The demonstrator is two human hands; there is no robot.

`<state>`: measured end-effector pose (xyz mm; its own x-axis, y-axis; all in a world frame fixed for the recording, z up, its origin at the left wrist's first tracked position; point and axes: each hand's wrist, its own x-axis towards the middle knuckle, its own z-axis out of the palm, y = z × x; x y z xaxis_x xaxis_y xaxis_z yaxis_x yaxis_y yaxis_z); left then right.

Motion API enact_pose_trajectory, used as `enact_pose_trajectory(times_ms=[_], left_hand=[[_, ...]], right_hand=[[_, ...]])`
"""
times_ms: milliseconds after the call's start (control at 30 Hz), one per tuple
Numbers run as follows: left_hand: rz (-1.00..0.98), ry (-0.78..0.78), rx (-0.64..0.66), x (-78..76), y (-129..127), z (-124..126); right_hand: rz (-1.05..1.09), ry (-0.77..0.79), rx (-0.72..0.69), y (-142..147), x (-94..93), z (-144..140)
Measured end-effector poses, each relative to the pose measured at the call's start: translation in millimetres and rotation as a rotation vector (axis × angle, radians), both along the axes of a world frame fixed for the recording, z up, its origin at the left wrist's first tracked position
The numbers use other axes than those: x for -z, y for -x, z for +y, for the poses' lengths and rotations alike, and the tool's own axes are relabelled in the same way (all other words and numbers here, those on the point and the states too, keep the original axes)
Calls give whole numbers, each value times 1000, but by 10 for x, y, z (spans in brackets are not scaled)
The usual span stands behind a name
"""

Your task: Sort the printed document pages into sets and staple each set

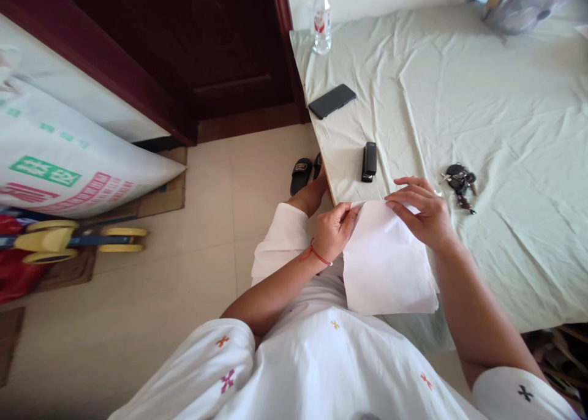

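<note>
The person sits at the edge of a bed (505, 132) covered with a pale green sheet. A stack of white paper sheets (386, 267) lies at the bed's near edge, partly hanging over toward the person's lap. The left hand (334, 230), with a red cord at the wrist, pinches the top left corner of the paper, its fingers closed on it. The right hand (420, 212) rests flat on the paper's upper right part, fingers spread and pressing down. Just beyond the paper lies a black stapler (369, 161), with a bunch of keys (458, 182) just right of the right hand. Farther off lie a black phone (331, 101) and a clear bottle (321, 19). A black sandal (301, 175) sits on the floor.
</note>
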<state>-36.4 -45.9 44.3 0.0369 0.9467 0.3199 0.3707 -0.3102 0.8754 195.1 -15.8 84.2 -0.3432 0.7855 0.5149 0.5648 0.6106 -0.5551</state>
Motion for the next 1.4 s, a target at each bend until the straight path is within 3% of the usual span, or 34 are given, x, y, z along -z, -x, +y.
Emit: enact_pose_trajectory(times_ms=[200,800,1400], left_hand=[[39,-44,-2,10,-7,0],[-56,65,70,-60,-11,-23],[-9,56,108,-118,-64,-54]], right_hand=[[16,16,19,14,-23,-17],[46,-1,-7,154,-71,35],[-114,-63,-52,216,-240,-25]])
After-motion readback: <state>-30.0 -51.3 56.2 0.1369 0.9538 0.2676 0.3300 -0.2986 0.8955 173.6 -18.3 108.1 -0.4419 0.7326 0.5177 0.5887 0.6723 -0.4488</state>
